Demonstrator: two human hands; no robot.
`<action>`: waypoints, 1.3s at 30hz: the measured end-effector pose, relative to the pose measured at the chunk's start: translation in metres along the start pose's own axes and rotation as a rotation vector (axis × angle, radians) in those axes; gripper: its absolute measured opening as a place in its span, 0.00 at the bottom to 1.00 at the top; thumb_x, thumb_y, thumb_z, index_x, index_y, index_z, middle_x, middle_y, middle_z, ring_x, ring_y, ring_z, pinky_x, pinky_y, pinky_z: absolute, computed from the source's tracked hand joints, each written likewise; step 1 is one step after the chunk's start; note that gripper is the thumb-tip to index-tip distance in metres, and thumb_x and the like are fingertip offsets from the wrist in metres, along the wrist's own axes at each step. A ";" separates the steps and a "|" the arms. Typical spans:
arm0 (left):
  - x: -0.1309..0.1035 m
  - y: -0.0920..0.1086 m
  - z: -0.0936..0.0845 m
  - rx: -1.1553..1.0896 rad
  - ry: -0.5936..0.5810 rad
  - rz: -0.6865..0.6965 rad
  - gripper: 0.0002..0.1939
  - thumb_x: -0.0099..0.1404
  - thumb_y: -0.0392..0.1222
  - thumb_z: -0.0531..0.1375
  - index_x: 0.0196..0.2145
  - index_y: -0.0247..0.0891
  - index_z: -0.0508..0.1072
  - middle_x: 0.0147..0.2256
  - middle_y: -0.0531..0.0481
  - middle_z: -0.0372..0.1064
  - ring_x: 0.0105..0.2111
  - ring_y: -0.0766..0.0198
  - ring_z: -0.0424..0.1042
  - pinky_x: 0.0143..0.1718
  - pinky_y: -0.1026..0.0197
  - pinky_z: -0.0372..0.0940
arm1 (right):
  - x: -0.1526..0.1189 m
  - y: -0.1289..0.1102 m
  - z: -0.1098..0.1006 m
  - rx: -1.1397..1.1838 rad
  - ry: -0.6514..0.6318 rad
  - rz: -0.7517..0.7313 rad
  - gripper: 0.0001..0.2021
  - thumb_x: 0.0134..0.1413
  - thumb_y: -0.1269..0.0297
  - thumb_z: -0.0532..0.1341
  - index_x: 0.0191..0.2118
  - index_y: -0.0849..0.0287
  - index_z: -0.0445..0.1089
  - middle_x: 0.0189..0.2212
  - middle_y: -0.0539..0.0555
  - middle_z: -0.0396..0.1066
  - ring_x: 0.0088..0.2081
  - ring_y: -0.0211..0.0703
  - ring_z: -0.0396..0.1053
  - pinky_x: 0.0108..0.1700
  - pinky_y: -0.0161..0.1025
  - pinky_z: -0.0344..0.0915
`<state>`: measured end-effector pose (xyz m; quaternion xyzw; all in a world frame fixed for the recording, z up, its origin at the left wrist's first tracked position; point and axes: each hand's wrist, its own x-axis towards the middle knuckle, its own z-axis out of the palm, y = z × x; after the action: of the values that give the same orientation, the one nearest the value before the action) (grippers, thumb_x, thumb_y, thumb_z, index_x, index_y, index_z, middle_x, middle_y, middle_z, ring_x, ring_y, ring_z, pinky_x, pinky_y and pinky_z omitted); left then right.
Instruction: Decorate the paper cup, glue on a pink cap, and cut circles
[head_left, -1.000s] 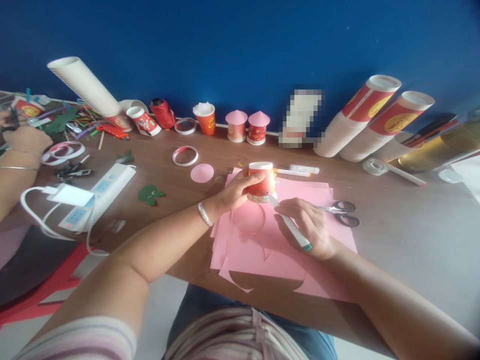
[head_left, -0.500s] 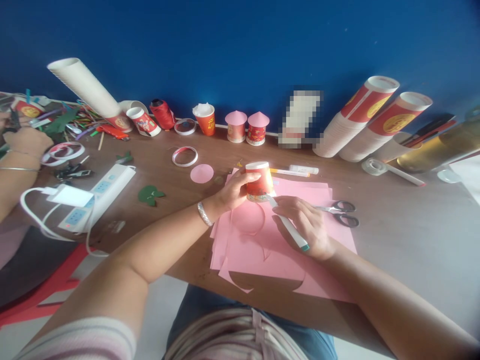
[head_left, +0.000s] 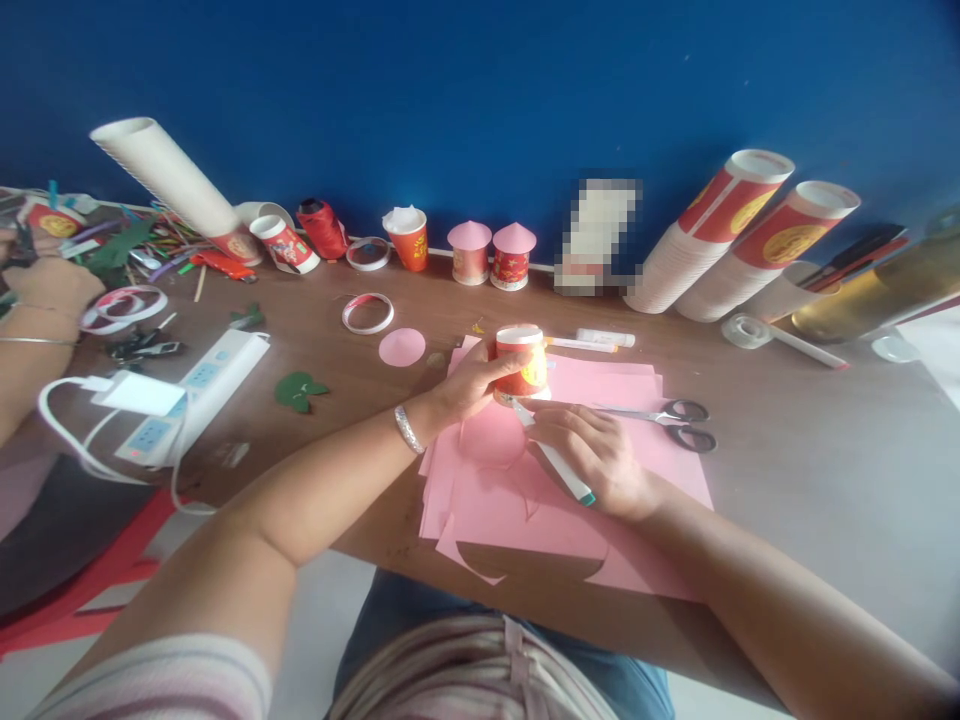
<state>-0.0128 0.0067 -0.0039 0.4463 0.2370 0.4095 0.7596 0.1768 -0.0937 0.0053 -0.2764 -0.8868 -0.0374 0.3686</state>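
My left hand is closed around a red paper cup with a yellow emblem on its side. My right hand grips a white marker with a green end, and its tip meets the cup near the lower rim. Under both hands lies a stack of pink paper with round cut-outs in it. Beside my right hand, scissors with dark handles rest on the pink sheets. A pink paper disc lies to the left of the cup.
Two cups with pink cone tops stand against the wall. Cup stacks lean at the right, near a tape roll. A power strip with a white charger is at left; another person's hand works beyond it.
The red cup has turned in my left hand, so the yellow emblem now shows. My right hand and the marker have shifted slightly left along the cup's lower edge.
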 end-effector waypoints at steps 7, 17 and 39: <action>0.001 0.003 0.000 -0.036 0.004 0.000 0.20 0.59 0.45 0.71 0.47 0.36 0.79 0.41 0.46 0.77 0.41 0.57 0.77 0.45 0.55 0.70 | 0.004 0.000 -0.006 -0.037 0.066 -0.028 0.09 0.68 0.75 0.56 0.51 0.64 0.68 0.39 0.63 0.78 0.43 0.50 0.79 0.40 0.45 0.77; -0.003 0.009 0.001 -0.007 -0.002 -0.030 0.21 0.59 0.43 0.68 0.51 0.36 0.78 0.43 0.44 0.78 0.46 0.49 0.79 0.45 0.52 0.72 | -0.005 0.003 0.000 -0.026 0.108 0.091 0.14 0.63 0.77 0.58 0.52 0.59 0.69 0.37 0.56 0.77 0.35 0.44 0.76 0.35 0.40 0.73; -0.002 0.003 -0.002 0.075 -0.015 0.013 0.23 0.58 0.44 0.69 0.51 0.37 0.79 0.43 0.43 0.79 0.43 0.52 0.78 0.44 0.54 0.71 | 0.003 0.002 -0.008 0.042 -0.007 0.081 0.15 0.69 0.75 0.49 0.52 0.60 0.68 0.39 0.60 0.78 0.37 0.46 0.77 0.37 0.42 0.74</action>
<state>-0.0164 0.0069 -0.0023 0.4789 0.2437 0.4019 0.7415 0.1812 -0.0934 0.0131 -0.3043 -0.8767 -0.0032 0.3725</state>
